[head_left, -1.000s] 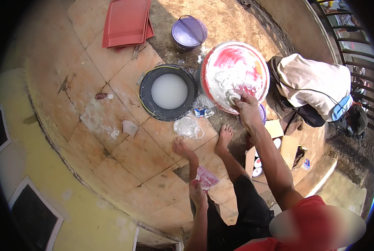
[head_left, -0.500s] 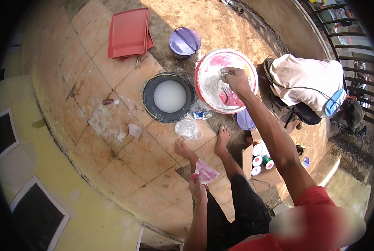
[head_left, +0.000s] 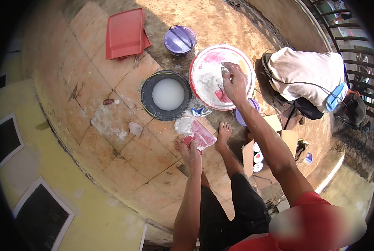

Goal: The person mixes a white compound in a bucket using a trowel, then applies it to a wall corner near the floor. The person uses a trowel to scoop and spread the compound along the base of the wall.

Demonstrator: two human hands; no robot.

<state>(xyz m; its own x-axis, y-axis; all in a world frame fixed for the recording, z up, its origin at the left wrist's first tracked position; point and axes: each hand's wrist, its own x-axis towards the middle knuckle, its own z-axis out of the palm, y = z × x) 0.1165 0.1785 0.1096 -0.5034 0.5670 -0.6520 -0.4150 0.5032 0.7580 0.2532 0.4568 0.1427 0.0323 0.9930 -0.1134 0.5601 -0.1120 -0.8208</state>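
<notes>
From where I stand, the left hand (head_left: 192, 159) is closed around the red end of a pink, white-smeared scraper (head_left: 201, 136), its blade turned toward one o'clock. It is held out in front of the left shin, at about half past six from the red-rimmed tub (head_left: 215, 57).

The right hand (head_left: 234, 85) is over the tub, fingers bent, their tips near the white stuff (head_left: 208, 79) spread across it. The fingers and thumb look pinched together, but I can't make out what, if anything, they grip.

At eight o'clock from the tub is the black bucket (head_left: 167, 114), with milky liquid (head_left: 168, 94) in it. A purple pail (head_left: 180, 40) stands at ten o'clock, and a pale cloth (head_left: 306, 71) lies at three. Toward five are a purple lid (head_left: 247, 113) and, farther on, a carton (head_left: 247, 157) of cans (head_left: 258, 157). From the bucket, red trays (head_left: 125, 33) lie at eleven, a crumpled clear bag (head_left: 183, 124) at five.
</notes>
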